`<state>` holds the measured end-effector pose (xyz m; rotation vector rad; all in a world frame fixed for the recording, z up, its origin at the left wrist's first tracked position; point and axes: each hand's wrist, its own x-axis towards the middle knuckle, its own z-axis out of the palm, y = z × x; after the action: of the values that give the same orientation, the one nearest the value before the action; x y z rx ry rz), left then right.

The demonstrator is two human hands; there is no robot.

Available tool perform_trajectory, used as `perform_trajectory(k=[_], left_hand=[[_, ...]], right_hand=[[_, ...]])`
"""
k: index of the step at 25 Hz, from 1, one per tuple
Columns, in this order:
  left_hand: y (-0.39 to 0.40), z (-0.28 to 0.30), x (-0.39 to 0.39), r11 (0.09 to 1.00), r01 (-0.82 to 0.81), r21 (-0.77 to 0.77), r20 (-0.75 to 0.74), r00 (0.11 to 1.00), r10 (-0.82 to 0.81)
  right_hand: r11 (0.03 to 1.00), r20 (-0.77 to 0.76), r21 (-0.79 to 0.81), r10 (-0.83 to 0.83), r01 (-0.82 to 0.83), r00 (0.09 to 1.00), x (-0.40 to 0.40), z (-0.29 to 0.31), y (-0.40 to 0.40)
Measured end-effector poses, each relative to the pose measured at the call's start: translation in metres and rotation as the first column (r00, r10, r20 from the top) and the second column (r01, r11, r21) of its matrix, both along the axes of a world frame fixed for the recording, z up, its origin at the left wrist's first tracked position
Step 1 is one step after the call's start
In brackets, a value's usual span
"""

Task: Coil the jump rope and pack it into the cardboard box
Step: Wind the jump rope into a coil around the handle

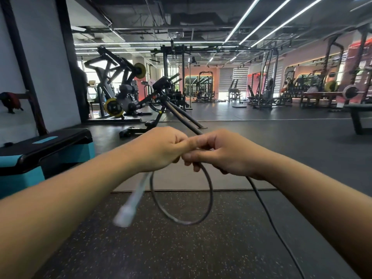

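A thin dark jump rope (210,195) hangs in one round loop below my two hands, which meet in mid-air at the centre of the view. My left hand (159,148) grips the top of the loop, and a white handle (130,204) dangles blurred beneath it, slanting down to the left. My right hand (219,153) grips the rope beside the left one, fingers curled round it. From under my right wrist a loose length of rope trails down to the lower right and leaves the frame. No cardboard box is in view.
I am standing on speckled black rubber gym flooring (181,248) with a grey mat (181,178) ahead. A black and teal step platform (40,154) stands at the left. Weight machines (120,93) and racks (261,87) fill the far room.
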<state>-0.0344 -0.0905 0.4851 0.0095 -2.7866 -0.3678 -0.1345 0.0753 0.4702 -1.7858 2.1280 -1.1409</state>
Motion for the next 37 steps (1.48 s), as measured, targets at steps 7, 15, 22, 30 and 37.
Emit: perform_trajectory(k=[7, 15, 22, 30, 37], left_hand=[[-0.036, 0.015, 0.011, 0.568, 0.152, 0.809, -0.166, 0.986, -0.029], [-0.001, -0.001, -0.007, -0.227, 0.573, 0.788, -0.42, 0.769, 0.483], [0.04, -0.049, -0.022, -0.326, 0.522, 0.788, -0.268, 0.768, 0.582], [0.038, -0.064, 0.003, 0.67, -0.241, 0.702, -0.459, 0.565, 0.685], [0.039, -0.011, -0.008, 0.482, -0.32, -0.816, -0.4, 0.914, -0.068]], right_hand=[[0.978, 0.261, 0.0, -0.203, 0.21, 0.944, -0.045, -0.026, 0.033], [0.985, 0.522, -0.172, 0.078, 0.015, 0.849, -0.023, -0.086, 0.007], [0.862, 0.615, -0.494, 0.256, 0.112, 0.746, 0.0, -0.05, -0.031], [0.981, 0.234, -0.142, -0.094, 0.13, 0.968, -0.014, -0.011, -0.005], [0.973, -0.111, 0.128, -0.18, 0.193, 0.977, -0.013, 0.006, -0.003]])
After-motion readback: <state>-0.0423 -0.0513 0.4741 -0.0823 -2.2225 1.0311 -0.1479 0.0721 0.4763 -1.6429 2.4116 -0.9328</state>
